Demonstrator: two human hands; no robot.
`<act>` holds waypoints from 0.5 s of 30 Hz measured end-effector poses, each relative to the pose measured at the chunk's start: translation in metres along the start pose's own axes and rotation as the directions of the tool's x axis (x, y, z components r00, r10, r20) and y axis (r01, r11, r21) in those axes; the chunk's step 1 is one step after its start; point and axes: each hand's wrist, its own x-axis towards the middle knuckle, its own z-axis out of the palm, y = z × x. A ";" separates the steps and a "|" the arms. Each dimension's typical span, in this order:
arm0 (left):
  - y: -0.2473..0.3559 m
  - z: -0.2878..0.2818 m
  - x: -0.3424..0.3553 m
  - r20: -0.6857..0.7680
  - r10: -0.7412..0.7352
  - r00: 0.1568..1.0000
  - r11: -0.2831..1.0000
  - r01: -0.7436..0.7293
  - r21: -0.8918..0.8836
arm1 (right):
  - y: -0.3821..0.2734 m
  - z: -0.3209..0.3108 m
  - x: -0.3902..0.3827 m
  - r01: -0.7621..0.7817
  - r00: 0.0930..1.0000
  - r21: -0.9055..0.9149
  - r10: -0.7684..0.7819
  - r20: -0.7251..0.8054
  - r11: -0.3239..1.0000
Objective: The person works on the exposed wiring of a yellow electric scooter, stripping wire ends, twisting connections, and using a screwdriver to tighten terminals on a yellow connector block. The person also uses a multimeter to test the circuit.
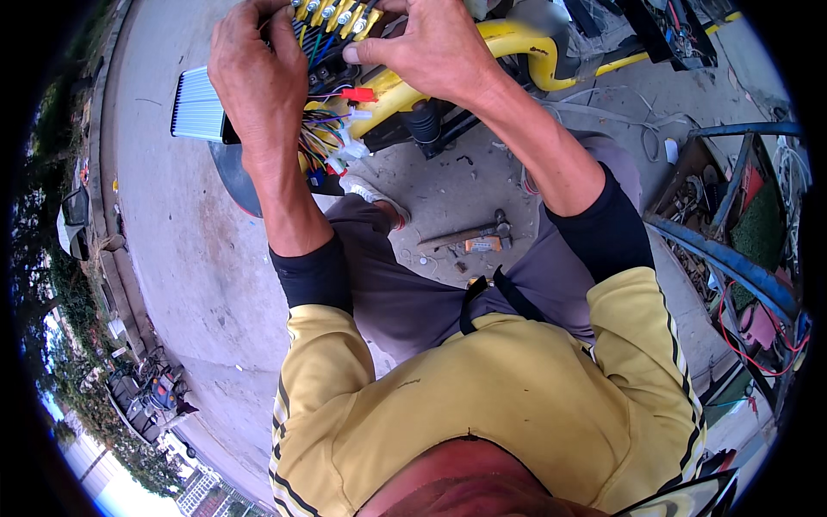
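Open pavement (172,233) left of the finned box (196,105) gives a way in from that side. Loose wires (320,138) and the yellow tube (392,99) crowd the middle; below the tube, room opens between the legs (388,284), where a hammer (457,236) lies.

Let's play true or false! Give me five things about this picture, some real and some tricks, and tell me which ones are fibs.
1. The left hand and the right hand are both up at the yellow strip with silver screws. True.
2. The wooden-handled hammer is in the right hand. False: it lies on the grey concrete ground.
3. The silver box with ridges is left of the bundle of colourful thin wires. True.
4. The thick curved tube is blue. False: it is yellow.
5. The small orange box is close to the hammer. True.
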 end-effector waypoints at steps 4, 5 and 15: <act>0.000 0.000 0.000 -0.001 -0.002 1.000 1.000 0.002 -0.005 | 0.000 0.000 0.000 0.005 1.000 -0.004 -0.005 -0.008 1.000; 0.000 0.000 0.000 -0.001 0.000 1.000 1.000 0.000 -0.006 | 0.000 0.000 0.000 0.004 1.000 0.001 -0.004 -0.006 1.000; 0.001 -0.001 0.001 0.000 0.007 1.000 1.000 -0.007 0.008 | 0.000 0.000 0.000 0.011 1.000 0.029 -0.011 0.003 1.000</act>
